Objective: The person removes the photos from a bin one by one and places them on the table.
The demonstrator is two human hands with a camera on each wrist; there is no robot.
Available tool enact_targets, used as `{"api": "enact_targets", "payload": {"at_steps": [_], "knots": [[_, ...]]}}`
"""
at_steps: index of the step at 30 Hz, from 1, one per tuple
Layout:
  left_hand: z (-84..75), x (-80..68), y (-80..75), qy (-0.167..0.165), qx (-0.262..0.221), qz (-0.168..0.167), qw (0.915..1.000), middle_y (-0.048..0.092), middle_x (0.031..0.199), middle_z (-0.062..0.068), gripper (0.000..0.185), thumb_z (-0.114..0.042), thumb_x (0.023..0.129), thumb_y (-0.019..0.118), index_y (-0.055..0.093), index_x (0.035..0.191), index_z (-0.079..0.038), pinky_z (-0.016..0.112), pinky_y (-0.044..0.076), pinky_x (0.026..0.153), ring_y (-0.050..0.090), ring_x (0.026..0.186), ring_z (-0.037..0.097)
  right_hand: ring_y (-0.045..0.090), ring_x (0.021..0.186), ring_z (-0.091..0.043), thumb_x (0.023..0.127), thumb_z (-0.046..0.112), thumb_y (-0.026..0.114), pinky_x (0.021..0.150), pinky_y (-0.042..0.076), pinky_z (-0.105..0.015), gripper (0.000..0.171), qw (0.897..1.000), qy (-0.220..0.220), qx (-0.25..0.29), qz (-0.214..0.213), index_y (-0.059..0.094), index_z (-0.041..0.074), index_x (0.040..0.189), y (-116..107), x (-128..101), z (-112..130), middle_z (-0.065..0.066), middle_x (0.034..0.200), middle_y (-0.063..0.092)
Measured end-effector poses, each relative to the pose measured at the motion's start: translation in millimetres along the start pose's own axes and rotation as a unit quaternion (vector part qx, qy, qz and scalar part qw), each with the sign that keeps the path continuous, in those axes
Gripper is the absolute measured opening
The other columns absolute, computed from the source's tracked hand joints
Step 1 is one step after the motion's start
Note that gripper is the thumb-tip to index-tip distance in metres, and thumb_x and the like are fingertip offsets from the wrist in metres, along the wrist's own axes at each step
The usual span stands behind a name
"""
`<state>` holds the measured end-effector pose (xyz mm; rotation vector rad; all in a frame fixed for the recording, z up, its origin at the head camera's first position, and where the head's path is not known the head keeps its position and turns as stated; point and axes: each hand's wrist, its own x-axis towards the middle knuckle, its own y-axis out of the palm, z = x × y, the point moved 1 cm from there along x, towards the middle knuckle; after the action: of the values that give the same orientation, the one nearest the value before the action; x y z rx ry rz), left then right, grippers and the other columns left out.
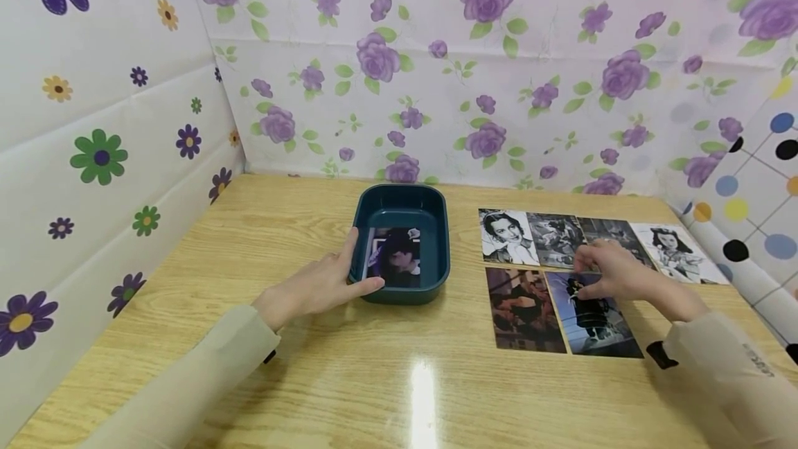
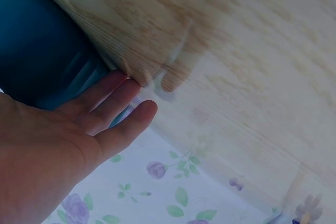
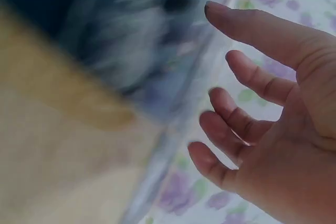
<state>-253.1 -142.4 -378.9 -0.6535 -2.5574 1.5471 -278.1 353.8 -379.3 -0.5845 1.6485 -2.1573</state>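
Note:
A dark teal tray (image 1: 440, 255) with rounded corners stands on the table, a photo card (image 1: 399, 258) lying inside. My left hand (image 1: 321, 283) rests against its near left corner, thumb at the front rim and fingers along the outer left side; in the left wrist view the fingers of the left hand (image 2: 79, 135) look loosely extended beside the tray (image 2: 42, 51). My right hand (image 1: 614, 272) hovers over a blue-toned photo card (image 1: 595, 324). The right wrist view shows the right hand (image 3: 262, 108) with fingers spread and nothing between them.
Left of the blue card lies a reddish-brown photo card (image 1: 525, 310). Behind them runs a row of several black-and-white photo cards (image 1: 508, 238), partly covered by my right hand. Flowered sheeting (image 1: 436, 89) walls the wooden table (image 1: 349, 386) at the back.

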Motion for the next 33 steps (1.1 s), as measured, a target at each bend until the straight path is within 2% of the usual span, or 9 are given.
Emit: {"api": "enact_targets", "payload": {"at_steps": [3, 7, 11, 15, 19, 22, 24, 27, 33], "knots": [[-0.3, -0.2, 0.0, 0.001, -0.001, -0.001, 1.0000, 0.045, 0.147, 0.018, 0.113, -0.083, 0.080, 0.042, -0.018, 0.154, -0.022, 0.048, 0.043, 0.105, 0.056, 0.125, 0.029, 0.042, 0.070, -0.011, 0.075, 0.020, 0.083, 0.062, 0.036, -0.027, 0.029, 0.998, -0.017, 0.061, -0.012, 0.057, 0.014, 0.086, -13, 16, 15, 0.001, 0.078, 0.048], [0.7, -1.3, -0.5, 0.000, 0.002, 0.000, 1.0000, 0.042, 0.148, 0.020, 0.113, -0.082, 0.081, 0.042, -0.017, 0.154, -0.020, 0.050, 0.042, 0.105, 0.054, 0.126, 0.032, 0.048, 0.067, -0.010, 0.085, 0.015, 0.074, 0.058, 0.042, -0.024, 0.018, 0.985, -0.040, 0.165, -0.016, 0.058, 0.011, 0.092, -33, 55, 50, -0.003, 0.080, 0.052], [1.0, -2.0, -0.4, -0.003, 0.005, 0.002, 1.0000, 0.046, 0.146, 0.021, 0.113, -0.082, 0.081, 0.042, -0.018, 0.154, -0.021, 0.049, 0.044, 0.103, 0.057, 0.123, 0.032, 0.058, 0.081, -0.014, 0.090, 0.018, 0.069, 0.069, 0.050, -0.028, 0.015, 0.974, -0.062, 0.217, 0.009, 0.060, 0.010, 0.098, -39, 102, 89, -0.007, 0.092, 0.061], [0.9, -0.9, 1.1, 0.000, 0.002, 0.004, 1.0000, 0.049, 0.143, 0.018, 0.111, -0.082, 0.081, 0.042, -0.021, 0.152, -0.025, 0.047, 0.045, 0.102, 0.059, 0.120, 0.027, 0.061, 0.087, -0.018, 0.089, 0.019, 0.071, 0.076, 0.052, -0.035, 0.014, 0.968, -0.088, 0.234, 0.039, 0.062, 0.011, 0.096, -23, 152, 118, -0.006, 0.095, 0.064], [0.1, 0.1, 1.2, 0.003, -0.004, 0.005, 1.0000, 0.050, 0.143, 0.017, 0.110, -0.082, 0.082, 0.042, -0.020, 0.153, -0.024, 0.048, 0.044, 0.103, 0.059, 0.120, 0.027, 0.057, 0.089, -0.024, 0.086, 0.016, 0.074, 0.082, 0.049, -0.039, 0.017, 0.964, -0.114, 0.234, 0.054, 0.064, 0.007, 0.096, -2, 193, 139, -0.011, 0.097, 0.064], [-0.2, 0.9, 1.0, 0.005, -0.001, 0.005, 1.0000, 0.050, 0.142, 0.018, 0.111, -0.081, 0.082, 0.041, -0.018, 0.154, -0.021, 0.048, 0.045, 0.102, 0.060, 0.118, 0.028, 0.051, 0.088, -0.028, 0.084, 0.016, 0.076, 0.084, 0.044, -0.038, 0.023, 0.964, -0.129, 0.219, 0.075, 0.065, 0.002, 0.098, 13, 217, 151, -0.019, 0.099, 0.062], [0.3, 1.6, 1.2, 0.009, 0.006, 0.002, 0.9999, 0.051, 0.141, 0.018, 0.110, -0.081, 0.083, 0.041, -0.018, 0.154, -0.021, 0.047, 0.046, 0.100, 0.062, 0.115, 0.028, 0.051, 0.088, -0.028, 0.083, 0.019, 0.077, 0.085, 0.043, -0.035, 0.026, 0.966, -0.133, 0.196, 0.100, 0.066, 0.002, 0.099, 23, 229, 158, -0.020, 0.100, 0.063], [1.1, 1.9, 1.5, 0.008, 0.014, -0.001, 0.9999, 0.051, 0.142, 0.018, 0.110, -0.082, 0.082, 0.040, -0.020, 0.153, -0.023, 0.046, 0.047, 0.099, 0.063, 0.113, 0.027, 0.050, 0.084, -0.023, 0.081, 0.023, 0.079, 0.079, 0.041, -0.029, 0.031, 0.970, -0.128, 0.149, 0.141, 0.066, 0.003, 0.101, 35, 243, 167, -0.015, 0.098, 0.062], [1.7, 1.4, 1.3, 0.000, 0.029, -0.002, 0.9996, 0.044, 0.147, 0.020, 0.111, -0.084, 0.081, 0.038, -0.019, 0.153, -0.022, 0.049, 0.046, 0.100, 0.059, 0.118, 0.034, 0.046, 0.073, -0.013, 0.076, 0.028, 0.083, 0.067, 0.038, -0.023, 0.036, 0.969, -0.105, 0.089, 0.205, 0.065, 0.006, 0.099, 52, 255, 181, -0.005, 0.084, 0.056]]}}
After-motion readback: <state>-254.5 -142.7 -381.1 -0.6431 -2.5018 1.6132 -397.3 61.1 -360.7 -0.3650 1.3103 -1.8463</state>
